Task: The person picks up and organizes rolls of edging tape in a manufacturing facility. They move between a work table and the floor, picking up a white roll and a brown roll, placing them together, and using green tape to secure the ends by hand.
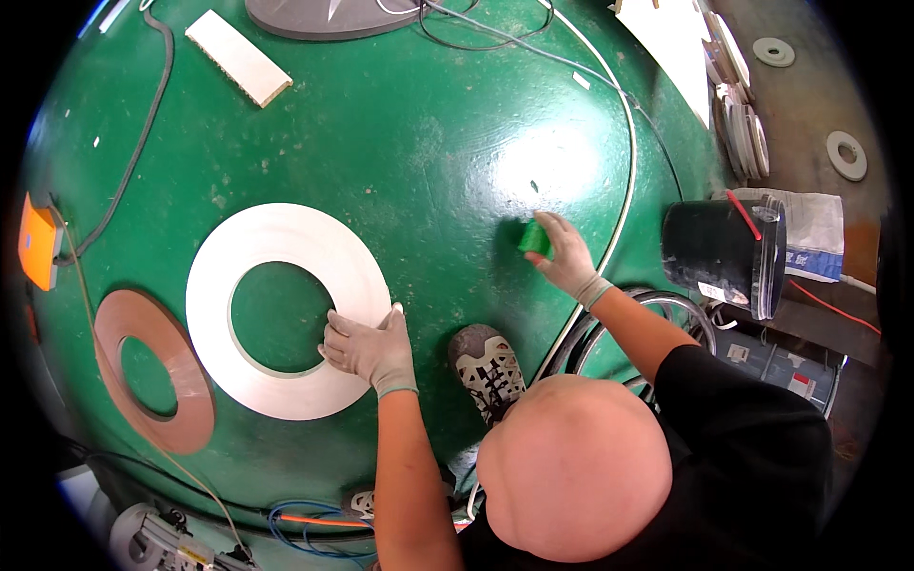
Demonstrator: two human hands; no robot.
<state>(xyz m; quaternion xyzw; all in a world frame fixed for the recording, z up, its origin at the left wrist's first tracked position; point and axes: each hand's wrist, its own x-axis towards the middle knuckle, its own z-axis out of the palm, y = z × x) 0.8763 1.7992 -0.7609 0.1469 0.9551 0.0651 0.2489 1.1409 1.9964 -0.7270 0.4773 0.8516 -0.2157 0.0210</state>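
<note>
A large flat white coil (pixel 221 314), like a roll of edge banding, lies on the green floor. My left hand (pixel 369 352) is closed on the coil's lower right rim, with the fingers at the inner edge of the ring and the thumb towards its outer edge. Off to the right, my right hand (pixel 569 259) holds a small bright green object (pixel 534 239) that looks like a roll of tape, just above or at the floor; the gap cannot be judged. Both hands wear thin whitish gloves.
Left of the white coil is a brown coil (pixel 181 419). A pale board (pixel 236 55) lies at the far left. A white hose (pixel 632 181) runs along the floor on the right, near a black bucket (pixel 709 243). My shoe (pixel 486 366) stands between the hands.
</note>
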